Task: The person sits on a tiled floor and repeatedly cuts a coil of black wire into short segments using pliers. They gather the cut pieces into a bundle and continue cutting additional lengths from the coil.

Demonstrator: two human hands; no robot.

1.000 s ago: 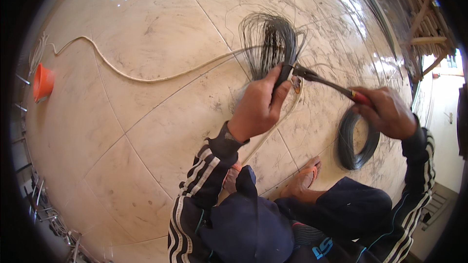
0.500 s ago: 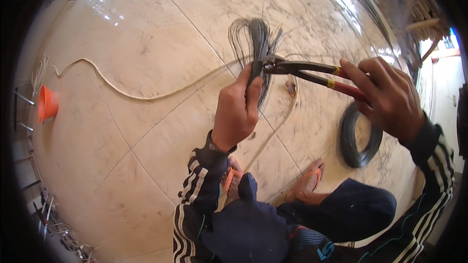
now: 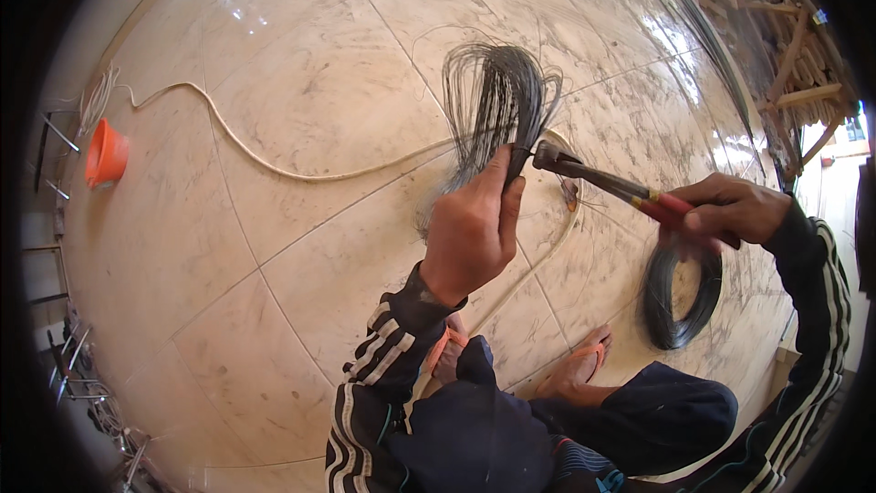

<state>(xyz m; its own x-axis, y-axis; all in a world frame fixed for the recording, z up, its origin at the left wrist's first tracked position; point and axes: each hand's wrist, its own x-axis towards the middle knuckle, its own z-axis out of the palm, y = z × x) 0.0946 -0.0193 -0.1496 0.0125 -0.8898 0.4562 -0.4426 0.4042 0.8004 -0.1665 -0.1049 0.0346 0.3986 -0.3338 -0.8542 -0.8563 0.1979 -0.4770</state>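
My left hand (image 3: 473,236) is closed round a bundle of thin dark wire (image 3: 516,82), whose looped strands fan out above and to the left of the fingers. From the right, my right hand (image 3: 730,210) grips the red handles of a pair of pincers (image 3: 607,181). Their jaws sit at the bundle's right side, just above my left thumb, with the handles close together. Whether a strand lies between the jaws is too small to tell.
A coil of dark wire (image 3: 659,310) lies on the tiled floor below my right hand. A pale cable (image 3: 301,176) winds across the tiles. At the far left stands an orange bucket (image 3: 108,155). Stacked wood (image 3: 803,73) is at the upper right.
The pincer handles have come together and my right hand has swung lower, turning over them. My left hand has moved slightly right and down, and the wire loops now spread wider.
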